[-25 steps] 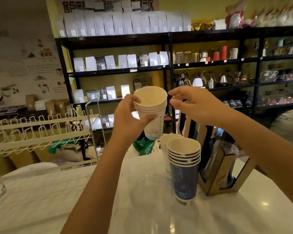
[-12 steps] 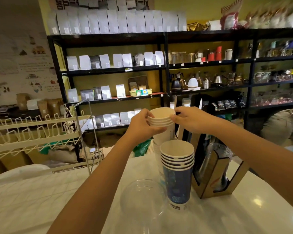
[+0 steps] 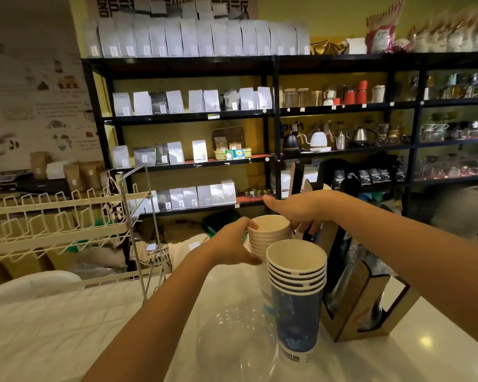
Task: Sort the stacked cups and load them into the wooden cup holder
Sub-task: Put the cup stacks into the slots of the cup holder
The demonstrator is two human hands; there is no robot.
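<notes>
- While the white bench (image 3: 66, 334) is carrying everything, the blue-printed cup stack (image 3: 297, 299) is serving as the landmark, standing upright near the bench's middle.
- Just behind that blue stack and partly hidden by it, a white paper cup stack (image 3: 268, 235) is standing, its rims showing above the blue stack's top.
- The left hand (image 3: 229, 246) is wrapping its grip around the white stack's left side, fingers pressing on the rims and wall.
- The right hand (image 3: 298, 210) is hovering over the white stack's far right rim, palm down; whether its grip is pinching the rim or hanging loose I cannot tell, since the fingertips are hidden behind the cups.
- To the right of the blue stack, almost touching it, the wooden cup holder (image 3: 367, 307) is leaning back, with clear plastic cups (image 3: 351, 274) lying inside it.
- In front of the blue stack and slightly left, a clear plastic dome lid (image 3: 236, 343) is resting on the bench.
- Well to the left of the blue stack, a white wire rack (image 3: 55, 219) is standing at the bench's edge.
</notes>
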